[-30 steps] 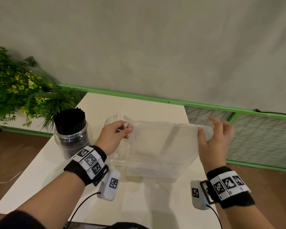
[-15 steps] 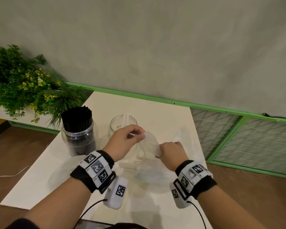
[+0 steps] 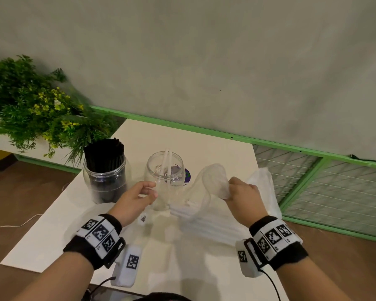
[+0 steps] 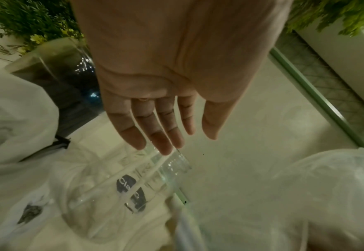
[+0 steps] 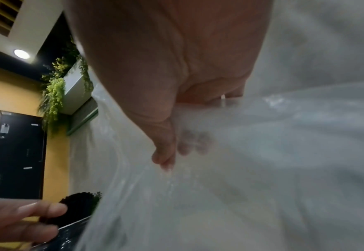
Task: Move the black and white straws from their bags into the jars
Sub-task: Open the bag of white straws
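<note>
A clear jar [image 3: 164, 180] [image 4: 120, 188] in mid-table holds two white straws [image 3: 165, 161]. To its left a second jar [image 3: 104, 177] is packed with black straws [image 3: 104, 153]. My left hand [image 3: 153, 189] [image 4: 166, 144] hovers open by the clear jar's near side, fingers straight, holding nothing. My right hand [image 3: 228, 189] grips the bunched top of a clear plastic bag [image 3: 212, 181] [image 5: 262, 152], lifted right of the jar. A bundle of white straws [image 3: 202, 216] lies on the table at the bag's lower end; whether it is inside the bag I cannot tell.
Another crumpled clear bag [image 3: 263, 185] lies at the white table's [image 3: 204, 144] right edge, and a flattened one [image 4: 15, 118] lies near the black-straw jar. A green plant [image 3: 35, 109] stands at the left behind the jars. A green railing [image 3: 313, 153] runs behind and to the right.
My left hand has let go of the bag and opened beside the clear jar. My right hand has gathered the bag and pulled it to the right.
</note>
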Motion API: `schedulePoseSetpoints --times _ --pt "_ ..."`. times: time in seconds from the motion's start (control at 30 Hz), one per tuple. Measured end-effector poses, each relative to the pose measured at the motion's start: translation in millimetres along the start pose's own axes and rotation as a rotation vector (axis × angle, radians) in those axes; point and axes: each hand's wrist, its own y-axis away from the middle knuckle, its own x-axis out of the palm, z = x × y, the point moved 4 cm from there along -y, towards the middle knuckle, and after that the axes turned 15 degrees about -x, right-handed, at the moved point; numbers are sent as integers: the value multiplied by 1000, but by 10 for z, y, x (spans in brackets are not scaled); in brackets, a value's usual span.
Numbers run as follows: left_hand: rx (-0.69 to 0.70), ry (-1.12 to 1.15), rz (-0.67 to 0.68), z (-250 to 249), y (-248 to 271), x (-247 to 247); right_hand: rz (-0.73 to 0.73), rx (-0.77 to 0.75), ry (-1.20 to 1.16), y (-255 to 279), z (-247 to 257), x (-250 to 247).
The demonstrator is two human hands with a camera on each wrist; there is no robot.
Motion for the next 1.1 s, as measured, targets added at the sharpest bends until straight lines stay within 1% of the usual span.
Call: schedulePoseSetpoints --times 0.03,0.07,0.17,0.23,0.3,0.37,0.4,0.47,0.53,0.63,0.8,0.9,0.97,1.1 --pt "-17 -11 27 24 -3 22 7 31 -86 7 -43 6" --pt "-29 -19 62 42 -1 42 -18 73 -211 19 -86 -11" --pt "-57 3 181 94 8 103 -182 182 -721 75 -112 -140" --pt "-71 40 242 126 6 154 -276 180 -996 100 -77 -195" --pt "-56 29 287 114 19 241 -344 168 -1220 112 -46 -207" --pt "-10 38 310 65 24 336 -365 165 -1377 118 -7 -195" --pt "17 77 312 23 28 366 -361 169 -1419 126 9 -178" --pt "53 199 289 -59 30 386 -335 178 -1447 141 50 -165" --pt "75 274 264 -131 40 372 -335 203 -1446 160 48 -140" --pt "105 272 248 -196 72 338 -356 224 -1435 180 15 -114" --pt "86 235 159 -221 121 166 -355 198 -1427 92 108 -116" --pt "116 221 29 -351 179 -132 -362 125 -1435 -93 274 -189" --pt "153 187 -72 -461 243 -435 -365 47 -1387 -279 439 -244" --pt "212 164 -202 -635 454 -1090 -386 -111 -1348 -675 873 -345"
